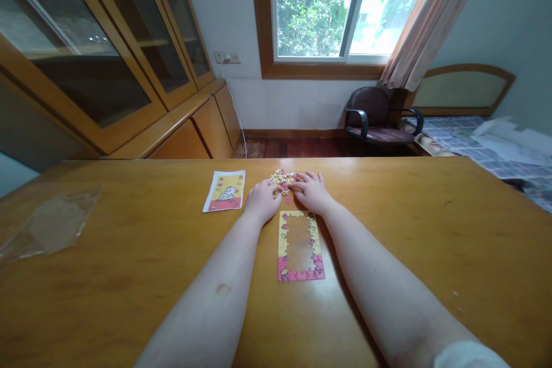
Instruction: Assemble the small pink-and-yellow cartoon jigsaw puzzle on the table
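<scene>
A small heap of loose jigsaw pieces (281, 176), yellow, pink and white, lies near the far side of the table. My left hand (263, 200) rests at the heap's left edge, its fingers loosely bent and touching the pieces. On the other side, my right hand (314, 192) has its fingers spread, with the nearest fingertips at the pieces. Neither hand visibly lifts a piece. Closer to me lies the joined puzzle border (301, 275), a yellow and pink rectangle with a bare middle. Left of my left hand is a picture sheet (224, 191) showing a white cartoon animal.
A clear plastic bag (54, 221) lies flat on the wooden table (431, 241) at the left. Beyond the table's far edge are a glass-door cabinet (125, 29), a chair with armrests (374, 112) and a bed (478, 144). A white cord (235, 103) hangs from the wall socket.
</scene>
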Demonstrator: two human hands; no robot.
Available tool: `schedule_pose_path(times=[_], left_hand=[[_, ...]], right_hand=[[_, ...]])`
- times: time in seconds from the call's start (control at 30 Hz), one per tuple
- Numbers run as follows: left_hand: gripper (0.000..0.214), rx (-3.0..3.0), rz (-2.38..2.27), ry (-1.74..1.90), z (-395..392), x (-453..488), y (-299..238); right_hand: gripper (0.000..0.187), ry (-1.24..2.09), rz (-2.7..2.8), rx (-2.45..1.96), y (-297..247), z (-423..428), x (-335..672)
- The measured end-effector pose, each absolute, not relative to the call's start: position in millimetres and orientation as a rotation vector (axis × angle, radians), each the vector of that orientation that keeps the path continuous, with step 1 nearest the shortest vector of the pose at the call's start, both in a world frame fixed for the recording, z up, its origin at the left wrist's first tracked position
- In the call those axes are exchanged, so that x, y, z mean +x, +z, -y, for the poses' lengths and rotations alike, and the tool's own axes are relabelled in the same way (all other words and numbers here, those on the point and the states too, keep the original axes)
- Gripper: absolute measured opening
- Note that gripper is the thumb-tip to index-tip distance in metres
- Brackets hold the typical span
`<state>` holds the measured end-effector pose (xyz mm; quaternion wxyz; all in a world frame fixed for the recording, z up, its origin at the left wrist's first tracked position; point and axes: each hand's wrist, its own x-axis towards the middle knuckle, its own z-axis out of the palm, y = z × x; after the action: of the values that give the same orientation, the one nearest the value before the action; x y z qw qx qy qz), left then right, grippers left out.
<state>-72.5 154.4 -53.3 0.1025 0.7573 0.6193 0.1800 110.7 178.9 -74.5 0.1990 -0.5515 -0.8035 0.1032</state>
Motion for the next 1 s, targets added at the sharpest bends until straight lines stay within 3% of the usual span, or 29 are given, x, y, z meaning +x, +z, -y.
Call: schedule_pose_path(times=[1.0], left_hand=[[0.030,2.287,-1.806,0.571,-154.8,-73.1,-55.4]], right_hand=[[0.026,0.286,2.149,-1.458,-74.3,-184.6,118.3]])
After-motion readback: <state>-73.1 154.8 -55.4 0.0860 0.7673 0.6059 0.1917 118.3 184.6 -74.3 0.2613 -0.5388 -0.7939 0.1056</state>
